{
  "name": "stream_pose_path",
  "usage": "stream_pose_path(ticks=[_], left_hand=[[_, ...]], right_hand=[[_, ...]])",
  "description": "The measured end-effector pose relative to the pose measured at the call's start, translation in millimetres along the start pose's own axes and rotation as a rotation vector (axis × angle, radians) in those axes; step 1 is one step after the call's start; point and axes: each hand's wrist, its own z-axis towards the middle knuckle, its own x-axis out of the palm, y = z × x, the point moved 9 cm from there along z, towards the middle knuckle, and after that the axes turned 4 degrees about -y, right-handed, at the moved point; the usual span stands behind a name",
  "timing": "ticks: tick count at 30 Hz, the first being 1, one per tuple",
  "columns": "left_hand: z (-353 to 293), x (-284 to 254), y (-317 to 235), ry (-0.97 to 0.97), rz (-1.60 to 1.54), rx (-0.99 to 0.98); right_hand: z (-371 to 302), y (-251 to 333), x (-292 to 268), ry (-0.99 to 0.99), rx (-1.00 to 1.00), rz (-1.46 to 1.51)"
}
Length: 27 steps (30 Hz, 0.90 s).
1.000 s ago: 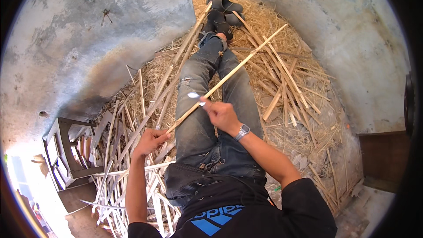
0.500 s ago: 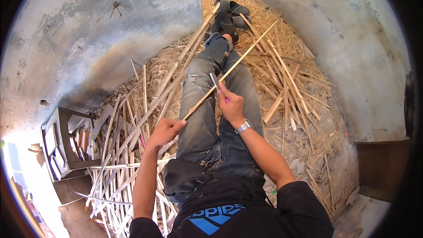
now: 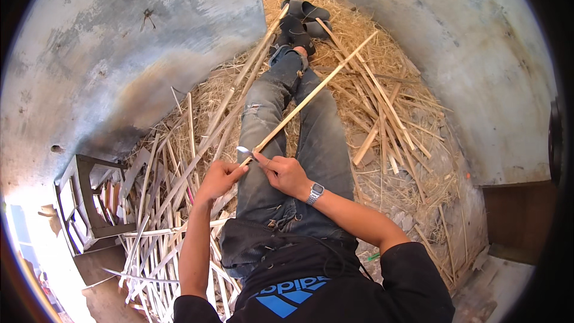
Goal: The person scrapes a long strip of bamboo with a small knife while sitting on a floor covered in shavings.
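Observation:
A long, thin bamboo strip (image 3: 317, 91) slants across my outstretched legs, its far end up to the right. My left hand (image 3: 220, 180) pinches the near end of the strip between thumb and fingers. Closed around a knife, my right hand (image 3: 286, 176) is just right of the left one, close to the strip's near end. The short knife blade (image 3: 244, 151) points left and lies across the strip; its handle is mostly hidden in my fist. A metal watch (image 3: 315, 192) is on my right wrist.
Several bamboo strips (image 3: 382, 107) lie on straw at the right. More pale strips (image 3: 158, 269) pile up at the left beside a dark frame stand (image 3: 95, 203). Grey walls (image 3: 131, 54) rise on both sides. Dark sandals (image 3: 308, 12) are near my feet.
My right hand has drawn the knife along the strip toward me, from mid-strip down beside my left hand. The left hand keeps its hold at the near end.

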Motion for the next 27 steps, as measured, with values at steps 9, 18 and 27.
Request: stream_pose_path(ticks=[9, 18, 27], left_hand=[[-63, -15, 12, -0.242, 0.206, 0.051], [-117, -50, 70, -0.362, 0.233, 0.093], [-94, -25, 45, -0.379, 0.210, 0.064]], right_hand=[[48, -107, -90, -0.350, 0.268, -0.158], [60, -164, -139, -0.487, 0.359, -0.239], [37, -117, -88, -0.358, 0.266, -0.107]])
